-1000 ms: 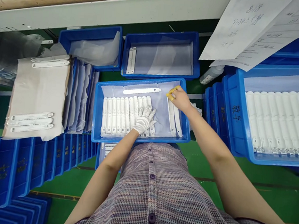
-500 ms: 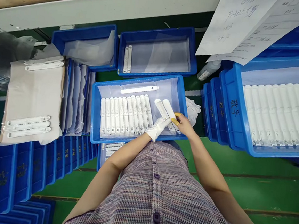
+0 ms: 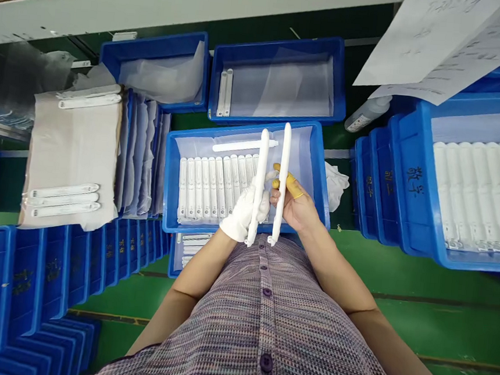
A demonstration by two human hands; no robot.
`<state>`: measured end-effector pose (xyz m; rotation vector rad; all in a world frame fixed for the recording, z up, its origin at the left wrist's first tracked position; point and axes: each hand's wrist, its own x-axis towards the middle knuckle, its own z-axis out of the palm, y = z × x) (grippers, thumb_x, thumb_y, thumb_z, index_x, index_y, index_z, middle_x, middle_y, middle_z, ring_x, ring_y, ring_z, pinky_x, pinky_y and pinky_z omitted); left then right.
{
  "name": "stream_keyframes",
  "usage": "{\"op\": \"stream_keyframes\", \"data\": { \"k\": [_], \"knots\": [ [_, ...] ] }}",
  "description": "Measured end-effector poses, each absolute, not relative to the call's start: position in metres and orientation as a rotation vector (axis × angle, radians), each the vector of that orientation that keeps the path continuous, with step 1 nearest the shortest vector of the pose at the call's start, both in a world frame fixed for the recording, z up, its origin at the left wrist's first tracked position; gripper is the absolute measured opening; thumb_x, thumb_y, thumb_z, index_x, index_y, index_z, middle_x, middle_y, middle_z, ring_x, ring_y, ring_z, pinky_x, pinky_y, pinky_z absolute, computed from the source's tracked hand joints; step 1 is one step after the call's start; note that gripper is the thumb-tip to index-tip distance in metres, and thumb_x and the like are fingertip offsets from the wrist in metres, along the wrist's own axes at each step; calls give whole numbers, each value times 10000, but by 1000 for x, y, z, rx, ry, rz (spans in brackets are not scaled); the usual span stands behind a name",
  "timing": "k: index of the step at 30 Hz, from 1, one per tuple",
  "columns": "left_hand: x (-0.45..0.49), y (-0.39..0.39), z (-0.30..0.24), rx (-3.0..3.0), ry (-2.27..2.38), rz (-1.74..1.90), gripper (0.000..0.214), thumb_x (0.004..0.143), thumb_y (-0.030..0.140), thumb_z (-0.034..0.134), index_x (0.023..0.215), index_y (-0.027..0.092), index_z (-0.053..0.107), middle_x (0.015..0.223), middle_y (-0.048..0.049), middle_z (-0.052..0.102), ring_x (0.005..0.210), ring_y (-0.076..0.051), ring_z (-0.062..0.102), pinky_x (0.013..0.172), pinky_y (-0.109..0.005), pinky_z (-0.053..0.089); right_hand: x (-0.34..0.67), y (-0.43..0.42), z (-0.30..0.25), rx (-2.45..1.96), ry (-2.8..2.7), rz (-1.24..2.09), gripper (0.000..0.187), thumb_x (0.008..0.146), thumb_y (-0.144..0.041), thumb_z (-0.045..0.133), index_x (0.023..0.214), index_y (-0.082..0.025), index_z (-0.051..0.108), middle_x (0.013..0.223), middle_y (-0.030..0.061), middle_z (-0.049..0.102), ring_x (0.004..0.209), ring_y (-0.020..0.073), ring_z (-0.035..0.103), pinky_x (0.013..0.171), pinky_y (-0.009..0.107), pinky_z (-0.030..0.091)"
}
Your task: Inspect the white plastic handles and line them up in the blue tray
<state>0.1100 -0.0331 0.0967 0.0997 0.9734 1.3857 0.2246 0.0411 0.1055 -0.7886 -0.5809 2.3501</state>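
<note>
Head view: gloved left hand (image 3: pixel 243 213) and bare right hand (image 3: pixel 296 206) raise two parallel bars over a blue plastic tray (image 3: pixel 173 175).
Both hands are closed in a grasp: the left around one white plastic bar (image 3: pixel 259 176), the right, with yellow finger cots (image 3: pixel 291 185), around a second bar (image 3: pixel 283 179). The bars stand just apart, each nearest its own hand, their long axes running straight out from the woven shirt (image 3: pixel 259 328). Their far tips reach the tray's far rim; their near ends lie over its near rim. Below, rows of white bars (image 3: pixel 215 190) lie side by side in the tray.
</note>
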Motion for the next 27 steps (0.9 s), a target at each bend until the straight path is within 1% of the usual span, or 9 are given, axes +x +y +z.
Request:
{"op": "stream_keyframes", "data": {
  "k": [2, 4, 6, 7, 10, 12, 15, 20, 27],
  "knots": [
    [108, -39, 99, 106, 973, 1443, 450, 1021, 313, 550, 1452, 192, 500, 564, 45, 547, 353, -77, 443, 308, -157, 357, 219, 37, 108, -765, -549, 2380, 279, 867, -382, 744, 1103, -242, 692, 819, -13, 629, 647, 96, 537, 575, 226, 514],
    [106, -44, 103, 111, 960, 1496, 447, 1045, 439, 492, 1407, 181, 535, 558, 36, 540, 349, -80, 429, 300, -165, 353, 215, 35, 109, -754, -548, 2403, 261, 852, -371, 753, 1069, -238, 695, 829, -6, 641, 660, 104, 545, 585, 237, 532],
    [103, -48, 109, 112, 931, 1534, 569, 1036, 599, 404, 1360, 161, 571, 552, 30, 520, 328, -74, 384, 286, -180, 317, 214, 33, 109, -743, -568, 2411, 288, 806, -367, 795, 1044, -241, 693, 856, -2, 654, 684, 110, 558, 594, 243, 545],
    [101, -51, 113, 117, 913, 1549, 585, 1026, 617, 415, 1343, 155, 582, 573, 28, 524, 328, -65, 365, 288, -183, 301, 214, 32, 108, -743, -578, 2403, 315, 782, -369, 816, 1042, -247, 688, 872, -2, 659, 692, 110, 560, 592, 241, 543],
    [95, -57, 121, 113, 850, 1596, 434, 1002, 430, 598, 1346, 165, 594, 700, 21, 564, 400, -40, 383, 361, -174, 346, 212, 25, 109, -770, -598, 2356, 383, 761, -392, 842, 1081, -287, 659, 939, -7, 668, 709, 104, 553, 564, 227, 503],
    [91, -58, 124, 72, 801, 1610, 411, 1003, 349, 607, 1382, 191, 589, 758, 10, 580, 492, -54, 455, 462, -173, 437, 211, 20, 110, -787, -575, 2339, 399, 756, -392, 847, 1088, -318, 640, 986, -9, 673, 726, 108, 543, 564, 234, 480],
    [88, -58, 122, 21, 719, 1582, 421, 1043, 399, 519, 1410, 207, 592, 800, -16, 599, 596, -88, 530, 564, -200, 512, 208, 15, 111, -767, -516, 2380, 407, 723, -387, 872, 1055, -322, 646, 1005, -3, 676, 743, 117, 525, 578, 248, 468],
    [89, -57, 123, -4, 696, 1552, 494, 1061, 498, 420, 1394, 190, 617, 817, -41, 605, 629, -108, 553, 558, -213, 521, 207, 13, 111, -676, -408, 2440, 379, 726, -436, 880, 1015, -297, 678, 979, 1, 679, 731, 106, 518, 580, 229, 472],
    [89, -61, 130, 0, 748, 1534, 572, 1050, 571, 366, 1415, 200, 602, 840, -47, 625, 652, -126, 584, 604, -233, 566, 209, 13, 119, -743, -296, 2492, 171, 892, -412, 671, 964, -259, 700, 948, 32, 702, 707, 138, 526, 585, 267, 519]
  ]
}}
